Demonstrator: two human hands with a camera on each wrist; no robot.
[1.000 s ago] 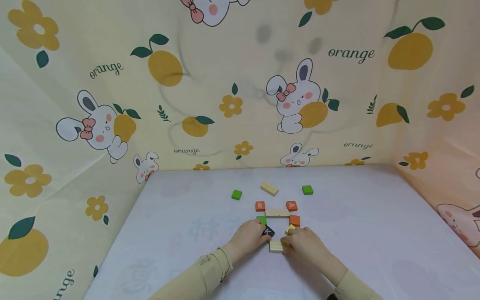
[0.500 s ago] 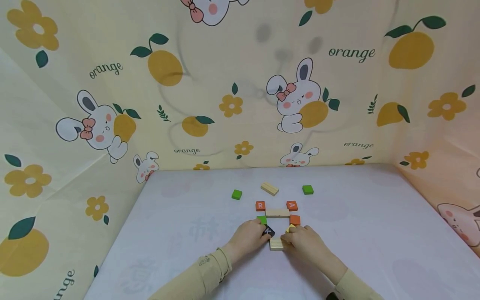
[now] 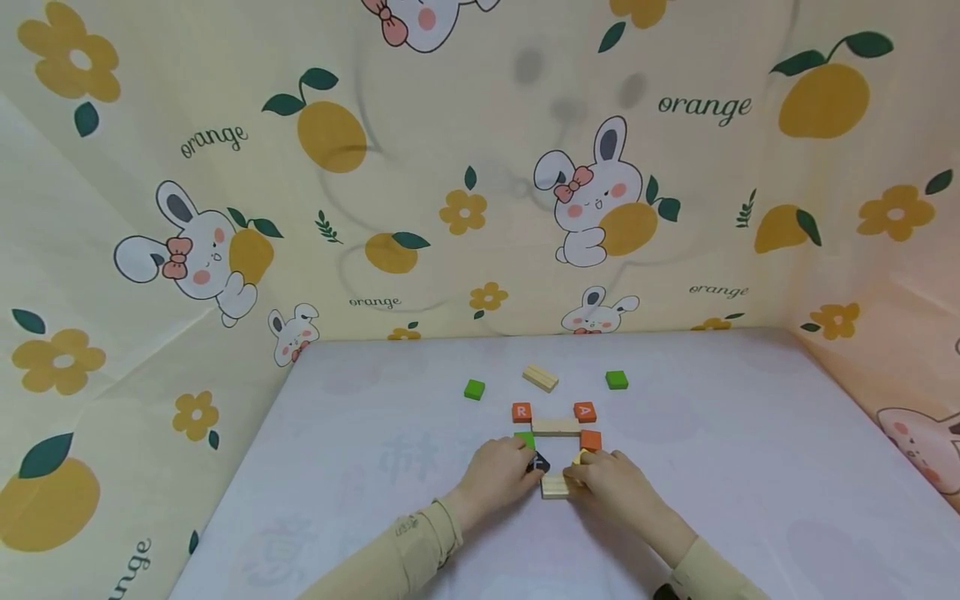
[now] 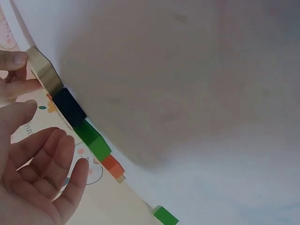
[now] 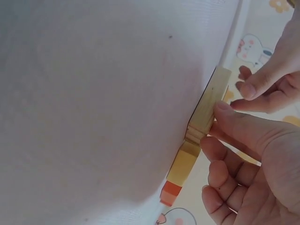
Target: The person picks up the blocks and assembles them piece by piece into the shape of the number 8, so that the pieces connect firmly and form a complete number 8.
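Between thumb and fingers my right hand (image 3: 621, 485) pinches the right end of a pale grooved wooden block (image 3: 554, 487), the nearest piece of a block arrangement. A yellow block (image 5: 183, 166) adjoins that block, partly covered by the hand in the head view. On the other side, my left hand (image 3: 495, 472) hovers beside a black letter block (image 4: 69, 108) with its fingers loosely curved and apart, gripping nothing. Past the black one comes a green block (image 3: 525, 438), partly behind the left fingers. An orange block (image 3: 591, 440) lies beyond the yellow one.
A wooden plank (image 3: 556, 427) spans the arrangement, with orange blocks lettered R (image 3: 522, 412) and A (image 3: 585, 412) behind it. Farther back lie another wooden block (image 3: 541, 378) and loose green blocks left (image 3: 474, 389) and right (image 3: 617, 380). A printed cloth (image 3: 465, 167) encloses the white table (image 3: 360, 500).
The near wooden block has slid slightly away from the person, toward the black and yellow blocks, with the right hand on it. The left hand has barely moved.
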